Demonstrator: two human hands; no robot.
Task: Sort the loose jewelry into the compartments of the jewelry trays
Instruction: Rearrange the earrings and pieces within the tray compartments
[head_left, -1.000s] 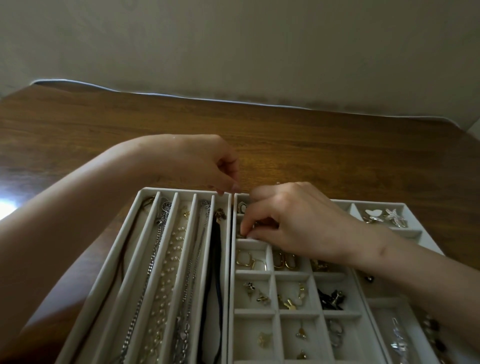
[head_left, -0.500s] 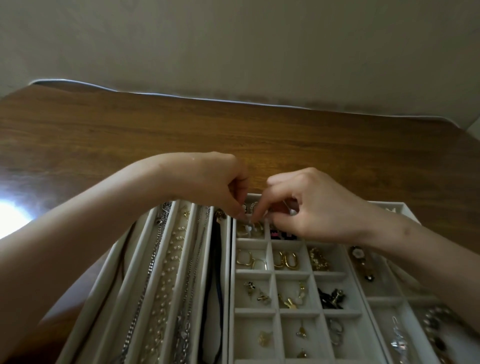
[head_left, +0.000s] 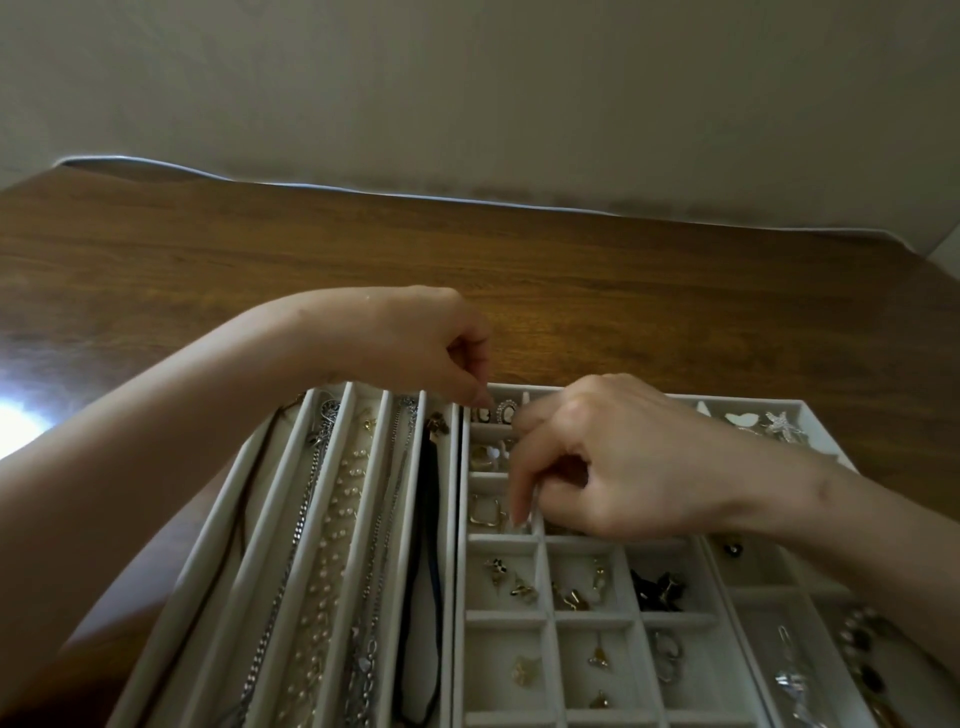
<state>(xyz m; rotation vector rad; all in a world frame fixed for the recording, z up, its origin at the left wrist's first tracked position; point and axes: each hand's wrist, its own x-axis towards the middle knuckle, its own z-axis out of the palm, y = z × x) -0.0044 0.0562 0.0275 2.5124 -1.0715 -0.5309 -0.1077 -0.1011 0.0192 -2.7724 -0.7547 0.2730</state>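
Observation:
Two grey velvet trays lie side by side. The left tray (head_left: 295, 462) has long lanes holding a silver chain (head_left: 304, 525), a pearl chain (head_left: 337, 512) and a black cord (head_left: 425, 561). The right tray (head_left: 506, 617) is a grid of small cells with earrings and charms. My left hand (head_left: 426, 348) pinches its fingertips together at the grid tray's far-left corner, beside a sparkly ring (head_left: 505, 413). My right hand (head_left: 618, 462) reaches down with thumb and forefinger into the cell holding gold hoop earrings (head_left: 485, 512). I see no item in either pinch.
White butterfly and silver star pieces (head_left: 769, 422) sit in the far-right cell. A black charm (head_left: 658, 590) and a beaded bracelet (head_left: 860, 647) lie nearer me. The trays rest on a brown wooden table (head_left: 519, 270) against a pale wall.
My right hand left the joint pinch at the far cells and dropped toward me into the gold-hoop cell. My left hand stayed near the far-left corner.

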